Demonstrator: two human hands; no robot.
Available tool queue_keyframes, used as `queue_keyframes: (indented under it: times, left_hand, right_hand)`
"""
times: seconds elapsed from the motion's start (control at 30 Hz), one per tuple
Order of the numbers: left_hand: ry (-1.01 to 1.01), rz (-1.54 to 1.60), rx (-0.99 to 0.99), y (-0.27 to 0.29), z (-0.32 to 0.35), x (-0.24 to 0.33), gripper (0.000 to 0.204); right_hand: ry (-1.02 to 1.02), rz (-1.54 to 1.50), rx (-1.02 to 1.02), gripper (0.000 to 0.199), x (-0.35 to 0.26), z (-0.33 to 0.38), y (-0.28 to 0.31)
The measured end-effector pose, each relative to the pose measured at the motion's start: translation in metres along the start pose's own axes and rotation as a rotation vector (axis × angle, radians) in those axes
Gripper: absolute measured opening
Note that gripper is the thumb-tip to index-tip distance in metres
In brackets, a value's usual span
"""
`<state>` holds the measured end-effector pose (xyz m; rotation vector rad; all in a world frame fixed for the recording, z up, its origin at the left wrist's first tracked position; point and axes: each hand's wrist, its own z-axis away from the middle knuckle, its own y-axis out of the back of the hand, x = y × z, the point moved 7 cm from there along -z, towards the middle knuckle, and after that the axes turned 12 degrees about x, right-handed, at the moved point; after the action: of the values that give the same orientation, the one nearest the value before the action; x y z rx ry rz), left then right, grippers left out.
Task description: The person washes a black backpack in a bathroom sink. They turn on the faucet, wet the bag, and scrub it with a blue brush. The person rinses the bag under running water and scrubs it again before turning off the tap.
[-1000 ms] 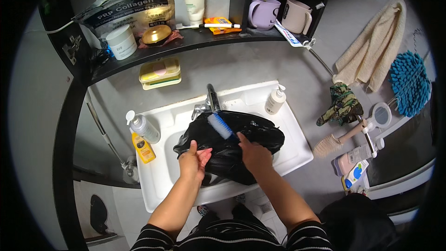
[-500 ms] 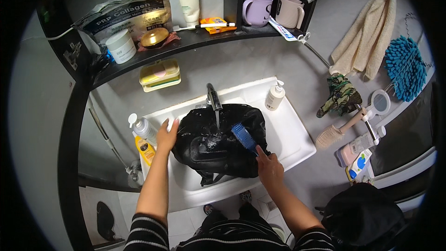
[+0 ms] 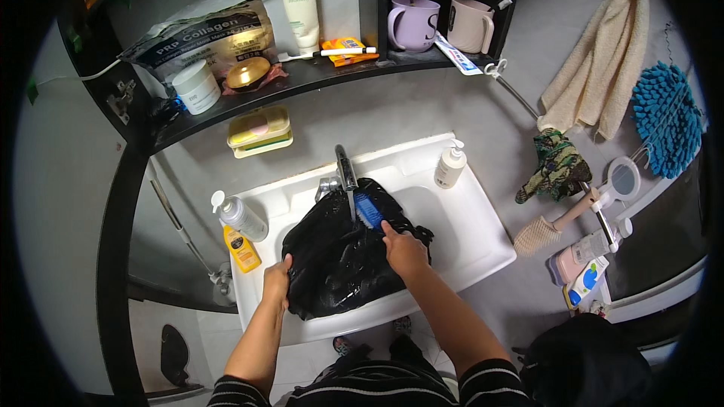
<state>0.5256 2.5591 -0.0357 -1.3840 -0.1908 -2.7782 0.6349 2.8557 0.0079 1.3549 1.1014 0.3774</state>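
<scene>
A wet black bag [image 3: 339, 267] lies across the white sink [image 3: 483, 245], its surface shiny and creased. My left hand [image 3: 277, 284] is closed on the bag's left edge, near the front of the sink. In my right hand [image 3: 407, 252] is a blue scrubbing brush [image 3: 368, 211], gripped by its near end. The brush head rests against the upper part of the bag, just right of the water running from the chrome tap [image 3: 345, 169]. The bristles are mostly hidden.
Left on the sink stand a grey pump bottle [image 3: 243, 218] and a yellow bottle [image 3: 242, 249]; a cream pump bottle [image 3: 450, 164] is at the right corner. Above are a soap box [image 3: 260, 132] and a black shelf [image 3: 317, 73]. A bristled hairbrush [image 3: 539, 236] hangs at right.
The bag has been turned, so a smoother side faces up. My left hand has come down from beside it to grip its edge. The brush in my right hand has moved up and left.
</scene>
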Motion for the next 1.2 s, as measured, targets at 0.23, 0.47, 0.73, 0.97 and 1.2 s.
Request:
queue_keyframes:
  times: [0.23,0.47,0.73,0.97,1.2]
  left_hand:
    - [-0.226,-0.374,-0.293,-0.032,0.053,0.033,0.066]
    - [-0.453,-0.484,-0.117,-0.025,0.006,-0.002,0.037]
    - [-0.367,-0.319,0.056,-0.023,-0.007,0.003,0.06]
    - [-0.273,-0.291,0.087,-0.024,-0.014,0.0,0.061]
    - [-0.292,-0.328,0.079,0.002,-0.02,-0.01,0.062]
  right_hand:
    - [0.372,-0.159,0.021,0.037,-0.087,0.044,0.037]
    - [0.163,0.04,0.087,0.033,0.013,-0.013,0.006]
    - [0.409,0.025,0.002,0.04,-0.044,0.03,-0.016]
    - [0.328,-0.044,-0.21,0.042,-0.071,0.046,-0.023]
    - [0.14,0.166,-0.236,0.042,-0.015,-0.002,-0.012]
